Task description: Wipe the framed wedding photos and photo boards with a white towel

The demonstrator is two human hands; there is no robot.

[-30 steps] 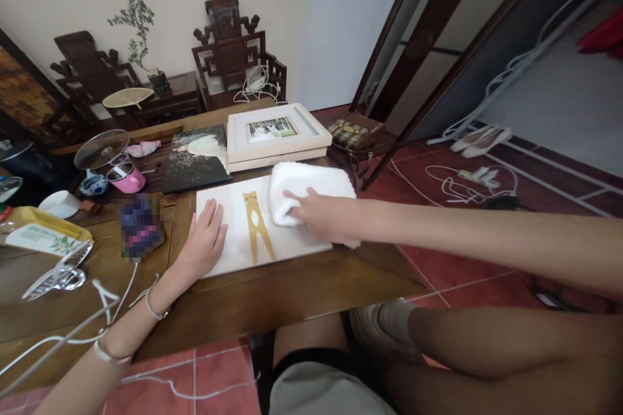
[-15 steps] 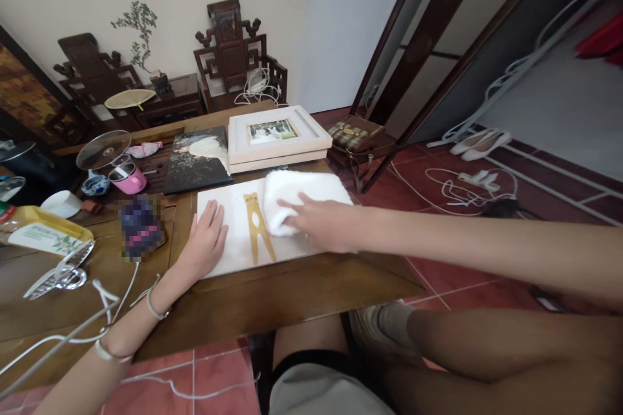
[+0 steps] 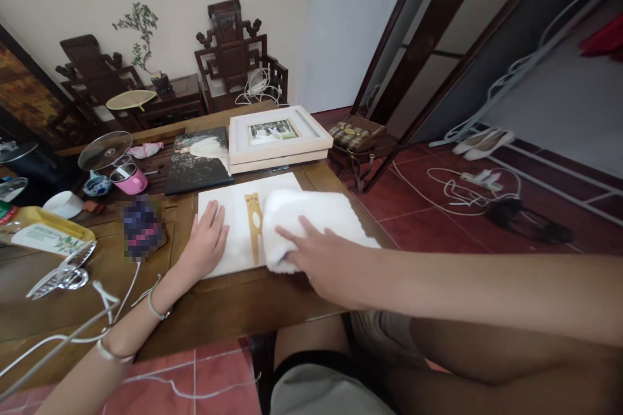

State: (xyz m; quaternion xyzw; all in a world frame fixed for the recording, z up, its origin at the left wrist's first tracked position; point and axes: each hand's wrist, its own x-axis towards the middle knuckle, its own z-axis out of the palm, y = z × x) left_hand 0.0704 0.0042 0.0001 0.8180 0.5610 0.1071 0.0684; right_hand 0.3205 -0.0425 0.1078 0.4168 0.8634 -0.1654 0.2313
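Observation:
A white picture-frame back point(image 3: 233, 207) with a gold stand leg point(image 3: 254, 224) lies flat near the front edge of the wooden table point(image 3: 233, 301). My left hand point(image 3: 207, 243) rests flat on its left part, fingers stretched out. My right hand point(image 3: 318, 259) presses down on a folded white cloth point(image 3: 316, 217) that covers the board's right half, fingers spread over the cloth's near edge.
Behind the board lie stacked white photo frames point(image 3: 277, 136) and a dark photo print point(image 3: 197, 159). At left are a pink mug point(image 3: 127, 176), a glass lid point(image 3: 104, 149), a yellow tray point(image 3: 43, 230), a metal clip point(image 3: 61, 275) and white cables point(image 3: 78, 327). Carved chairs stand behind; cables and shoes lie on the red floor.
My right hand has dragged the white cloth across the board toward me, from its far right part to its near edge. My left hand has stayed flat on the board.

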